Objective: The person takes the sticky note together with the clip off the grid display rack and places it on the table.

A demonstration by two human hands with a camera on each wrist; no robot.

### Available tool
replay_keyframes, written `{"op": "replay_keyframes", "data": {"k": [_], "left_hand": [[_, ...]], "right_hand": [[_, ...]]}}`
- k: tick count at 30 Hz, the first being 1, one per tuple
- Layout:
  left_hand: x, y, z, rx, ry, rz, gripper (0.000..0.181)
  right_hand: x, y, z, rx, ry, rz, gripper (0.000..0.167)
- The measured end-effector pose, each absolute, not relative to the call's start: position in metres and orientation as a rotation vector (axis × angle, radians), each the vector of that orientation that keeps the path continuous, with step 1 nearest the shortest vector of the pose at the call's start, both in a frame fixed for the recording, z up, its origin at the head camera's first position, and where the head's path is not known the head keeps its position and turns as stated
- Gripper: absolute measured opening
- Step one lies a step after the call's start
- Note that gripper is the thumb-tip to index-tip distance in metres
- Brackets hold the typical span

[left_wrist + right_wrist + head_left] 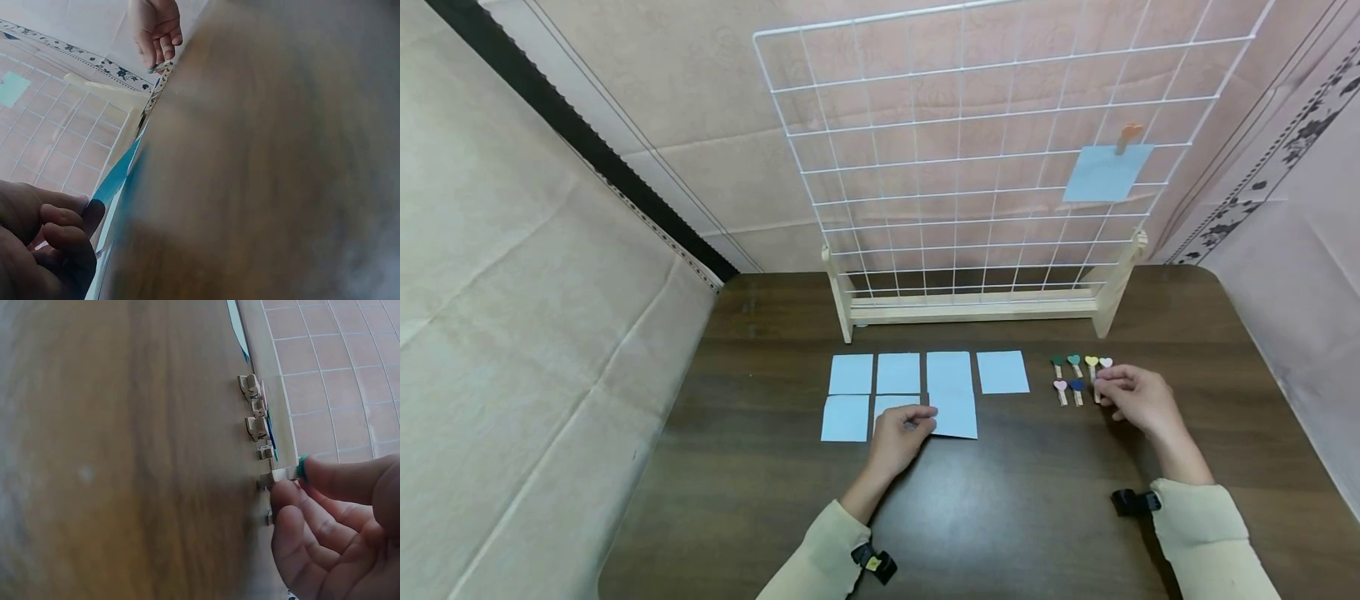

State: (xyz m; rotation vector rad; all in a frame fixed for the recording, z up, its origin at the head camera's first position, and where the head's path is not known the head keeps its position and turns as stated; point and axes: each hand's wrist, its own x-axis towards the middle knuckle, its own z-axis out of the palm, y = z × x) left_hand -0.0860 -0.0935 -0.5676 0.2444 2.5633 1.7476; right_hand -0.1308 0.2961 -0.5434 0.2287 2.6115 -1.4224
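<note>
My left hand (897,440) pinches the left edge of a light blue paper square (955,415), which tilts up off the table, as the left wrist view shows. Several more blue paper squares (852,374) lie in two rows around it, one partly hidden behind the hand. Over on the right, my right hand (1144,402) holds a small wooden clothespin with a green end (302,467) between thumb and fingers. Beside its fingertips lie several small clothespins with coloured heart tops (1077,386), among them green, yellow, blue and pink ones.
A white wire grid (955,158) stands in a pale wooden base (973,312) at the back of the brown table (1000,517). On its right side hangs a blue paper square (1105,177), held by an orange clothespin (1127,138). Pale cloth walls (535,333) surround the table.
</note>
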Motion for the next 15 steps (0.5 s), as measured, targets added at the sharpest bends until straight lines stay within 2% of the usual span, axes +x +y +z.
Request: {"op": "replay_keyframes", "data": {"k": [15], "left_hand": [[-0.0928,-0.0948,-0.565,0.309,2.616,1.439,0.016]], "right_hand": [[-0.1351,0.3014,-0.5502,0.241,2.569,-1.414,0.038]]}}
